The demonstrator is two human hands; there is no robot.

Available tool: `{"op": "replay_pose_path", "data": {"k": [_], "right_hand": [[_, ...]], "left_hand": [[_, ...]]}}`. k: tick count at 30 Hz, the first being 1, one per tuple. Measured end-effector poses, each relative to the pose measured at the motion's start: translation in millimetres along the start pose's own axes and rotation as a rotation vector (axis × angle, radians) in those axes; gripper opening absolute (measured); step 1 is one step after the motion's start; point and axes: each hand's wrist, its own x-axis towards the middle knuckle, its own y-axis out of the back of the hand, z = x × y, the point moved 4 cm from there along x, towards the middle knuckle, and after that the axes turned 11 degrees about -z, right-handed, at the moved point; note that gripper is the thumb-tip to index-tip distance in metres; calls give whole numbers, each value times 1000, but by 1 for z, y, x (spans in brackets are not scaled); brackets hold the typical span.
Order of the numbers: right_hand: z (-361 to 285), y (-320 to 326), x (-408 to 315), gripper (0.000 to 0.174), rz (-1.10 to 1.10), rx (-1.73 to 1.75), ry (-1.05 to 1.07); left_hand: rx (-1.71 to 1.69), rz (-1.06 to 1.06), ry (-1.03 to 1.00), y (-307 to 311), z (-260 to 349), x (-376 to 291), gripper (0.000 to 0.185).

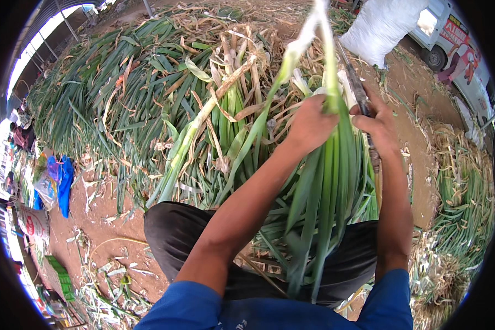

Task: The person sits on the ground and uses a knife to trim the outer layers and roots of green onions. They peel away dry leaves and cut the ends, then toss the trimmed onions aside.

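My left hand [313, 121] is closed around green onion stalks [332, 88], their pale ends pointing up and away and their long green leaves hanging between my knees. Close by on the right, my right hand [375, 119] grips a dark, thin wand-like tool [358, 88] with a yellowish hose [378, 185] running down from its lower end. The tool's tip lies beside the white stalk ends. In front of me and to the left spreads a large heap of green onions [119, 99] with dry outer leaves. One thick, untrimmed-looking stalk [206, 109] lies slantwise on it.
A stuffed white sack [381, 29] stands at the upper right, near a parked van [433, 37] and a person [453, 68]. More green onions [462, 206] lie at the right. Blue plastic [66, 181], a green crate [60, 278] and leaf scraps [115, 280] are at the left.
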Motion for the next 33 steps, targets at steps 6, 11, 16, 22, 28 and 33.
{"op": "replay_pose_path", "data": {"k": [6,11,16,22,28,33], "right_hand": [[75,12,6,80,-26,-378,-256],[95,8,1,79,-133,-253,-307],[98,-13,7,81,-239,-208,-267],[94,-31,9,85,-227,-282,-230],[66,-41,1,87,-255,-277,-193],[41,-35,-14,85,-238,-319,-127]], "left_hand": [[474,238,47,18,-81,57,16],[845,693,426,223,-212,-61,25],[897,214,1065,253,-278,-159,44],[934,314,988,250,-275,-171,39],[846,462,672,264,-171,-103,48],[-30,271,509,228,-34,-4,24]]}}
